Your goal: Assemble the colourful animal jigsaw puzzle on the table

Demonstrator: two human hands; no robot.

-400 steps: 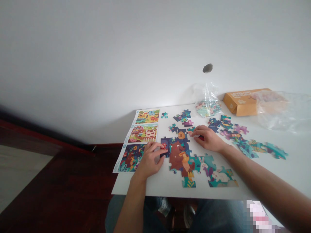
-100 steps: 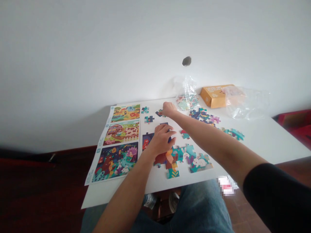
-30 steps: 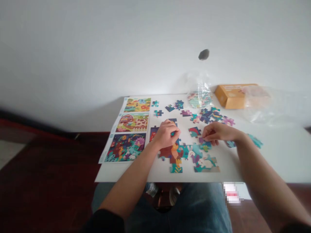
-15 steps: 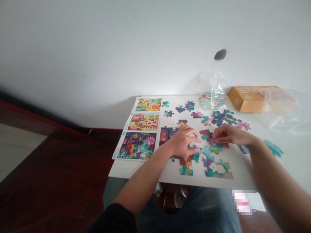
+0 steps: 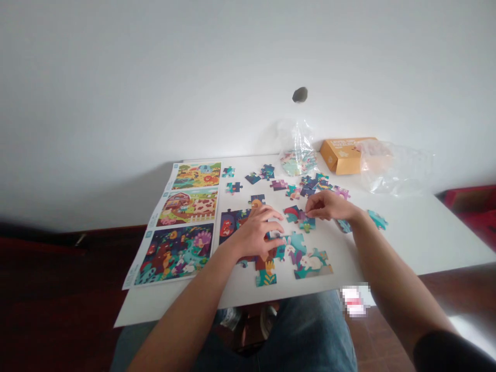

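My left hand, fingers spread and curved, rests over the partly joined jigsaw puzzle, hiding its middle. With thumb and fingers pinched together, my right hand grips the edge of a purple and teal puzzle piece. That piece lies against a piece with a red and teal shape on its left; whether they interlock I cannot tell. Below are joined pieces showing white rabbits. A yellow-leaf piece attaches at the bottom of the section under my left hand.
Loose pieces lie scattered towards the back. A picture sheet with three scenes lies on the left of the white table. Along the wall stand a clear bag of pieces, an orange box and another plastic bag.
The view has turned right, so everything sits further left in the picture. My right hand has shifted its piece slightly away from me, closer alongside the red and teal one. My left hand stays put.
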